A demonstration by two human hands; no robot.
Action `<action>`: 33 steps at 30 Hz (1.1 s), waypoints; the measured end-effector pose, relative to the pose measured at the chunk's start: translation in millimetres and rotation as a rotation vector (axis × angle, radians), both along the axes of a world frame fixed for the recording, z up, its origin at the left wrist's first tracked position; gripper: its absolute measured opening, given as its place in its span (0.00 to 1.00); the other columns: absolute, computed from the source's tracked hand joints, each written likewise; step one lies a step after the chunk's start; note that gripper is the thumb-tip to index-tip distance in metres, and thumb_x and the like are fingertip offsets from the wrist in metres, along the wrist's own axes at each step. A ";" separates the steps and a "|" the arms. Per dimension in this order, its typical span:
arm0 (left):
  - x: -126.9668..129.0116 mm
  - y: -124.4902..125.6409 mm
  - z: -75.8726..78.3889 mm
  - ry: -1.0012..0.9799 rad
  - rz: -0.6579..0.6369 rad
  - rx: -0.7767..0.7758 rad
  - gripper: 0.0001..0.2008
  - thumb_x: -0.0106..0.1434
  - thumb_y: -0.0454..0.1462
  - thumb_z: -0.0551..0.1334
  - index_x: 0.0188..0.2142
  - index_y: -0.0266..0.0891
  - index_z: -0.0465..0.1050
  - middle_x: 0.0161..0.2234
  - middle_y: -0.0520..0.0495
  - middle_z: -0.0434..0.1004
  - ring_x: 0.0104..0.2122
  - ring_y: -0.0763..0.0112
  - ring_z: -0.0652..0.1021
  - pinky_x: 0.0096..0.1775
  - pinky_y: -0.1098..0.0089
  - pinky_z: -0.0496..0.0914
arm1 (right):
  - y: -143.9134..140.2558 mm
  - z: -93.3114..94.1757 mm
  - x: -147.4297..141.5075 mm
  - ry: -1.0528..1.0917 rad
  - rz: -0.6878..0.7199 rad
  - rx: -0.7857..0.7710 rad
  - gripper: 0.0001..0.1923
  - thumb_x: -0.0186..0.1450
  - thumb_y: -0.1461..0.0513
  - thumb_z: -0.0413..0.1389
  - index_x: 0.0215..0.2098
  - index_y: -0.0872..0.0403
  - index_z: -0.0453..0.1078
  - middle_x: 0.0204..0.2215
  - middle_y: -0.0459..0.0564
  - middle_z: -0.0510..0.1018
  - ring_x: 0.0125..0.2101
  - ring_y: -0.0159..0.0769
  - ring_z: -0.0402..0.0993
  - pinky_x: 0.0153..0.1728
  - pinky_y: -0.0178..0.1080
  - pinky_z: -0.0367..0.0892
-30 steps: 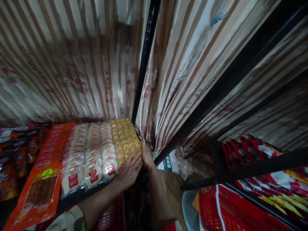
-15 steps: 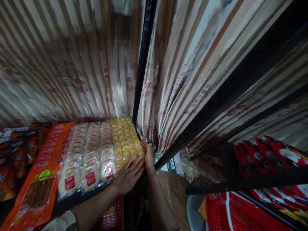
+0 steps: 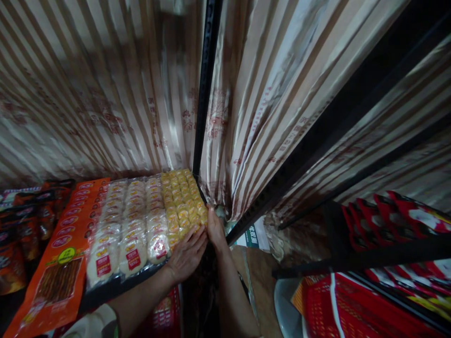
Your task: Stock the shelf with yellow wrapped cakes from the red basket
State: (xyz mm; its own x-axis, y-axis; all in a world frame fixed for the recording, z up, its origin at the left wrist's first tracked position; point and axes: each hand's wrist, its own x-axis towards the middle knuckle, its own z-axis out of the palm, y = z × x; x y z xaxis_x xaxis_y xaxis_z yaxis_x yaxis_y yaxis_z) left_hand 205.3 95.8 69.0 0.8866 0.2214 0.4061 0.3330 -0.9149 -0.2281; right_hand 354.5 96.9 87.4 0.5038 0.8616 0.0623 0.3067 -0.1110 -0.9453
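At the far left of the shelf (image 3: pixel 116 287) lie dark snack packets (image 3: pixel 21 230), then a long row of orange packets (image 3: pixel 66 249) whose front one hangs over the shelf's front edge; a knock could tip it off. Next come the rows of white round cakes in clear wrap (image 3: pixel 130 225), packed tight side by side, and just beside them the yellow wrapped snacks (image 3: pixel 183 204), which sit in the shelf's right-hand corner against the black upright post (image 3: pixel 203 94). The left hand (image 3: pixel 186 253) lies flat against the front end of the yellow rows, its fingers spread apart and pressing rather than gripping. The right hand (image 3: pixel 214 227) rests on the right edge of the same pack, fingers together and held straight along its side, closed on nothing. Both hands only push, so the likely trouble is that the slippery wrap buckles and the front pieces ride up over those behind, or squeeze sideways onto the white cakes. Too firm a push could crush the soft pieces. The striped curtain (image 3: pixel 282 117) hangs right behind the post and could catch between pack and frame. Lower right, a red basket (image 3: pixel 348 310) and red packets (image 3: pixel 398 216) sit well apart.
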 end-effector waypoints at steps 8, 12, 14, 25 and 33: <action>3.2 -1.4 0.5 -0.047 -0.006 -0.049 0.17 0.66 0.32 0.49 0.53 0.31 0.65 0.55 0.42 0.68 0.60 0.63 0.60 0.61 0.59 0.48 | 0.3 -6.8 -2.8 -0.005 -0.018 0.014 0.39 0.64 0.40 0.34 0.57 0.59 0.64 0.56 0.57 0.68 0.57 0.41 0.61 0.59 0.42 0.53; 5.7 -1.1 -2.6 -0.070 -0.004 -0.029 0.16 0.66 0.31 0.49 0.52 0.31 0.66 0.53 0.41 0.70 0.59 0.61 0.62 0.61 0.58 0.49 | 1.4 -8.2 -5.7 0.037 -0.036 0.024 0.40 0.65 0.41 0.32 0.57 0.60 0.63 0.56 0.58 0.66 0.58 0.40 0.59 0.59 0.43 0.52; 6.6 -0.4 -4.4 -0.069 -0.002 -0.022 0.16 0.66 0.31 0.50 0.52 0.31 0.66 0.53 0.40 0.70 0.59 0.62 0.62 0.61 0.58 0.49 | 2.1 -9.7 -7.3 0.076 -0.043 0.047 0.40 0.65 0.41 0.31 0.57 0.60 0.63 0.57 0.58 0.66 0.58 0.40 0.59 0.59 0.43 0.53; 9.2 -0.4 -0.9 -0.024 0.018 0.040 0.15 0.65 0.33 0.52 0.50 0.33 0.68 0.52 0.43 0.70 0.59 0.60 0.62 0.62 0.58 0.47 | 4.7 -9.8 -4.4 0.098 -0.040 0.038 0.38 0.65 0.42 0.32 0.59 0.57 0.61 0.58 0.55 0.64 0.59 0.39 0.57 0.60 0.44 0.51; 8.1 -1.8 7.9 0.075 0.055 0.057 0.17 0.65 0.35 0.50 0.51 0.36 0.68 0.52 0.44 0.70 0.59 0.62 0.62 0.62 0.57 0.46 | 5.0 -10.1 -0.9 -0.042 0.031 0.043 0.39 0.64 0.41 0.38 0.60 0.59 0.59 0.60 0.55 0.61 0.61 0.39 0.53 0.62 0.44 0.45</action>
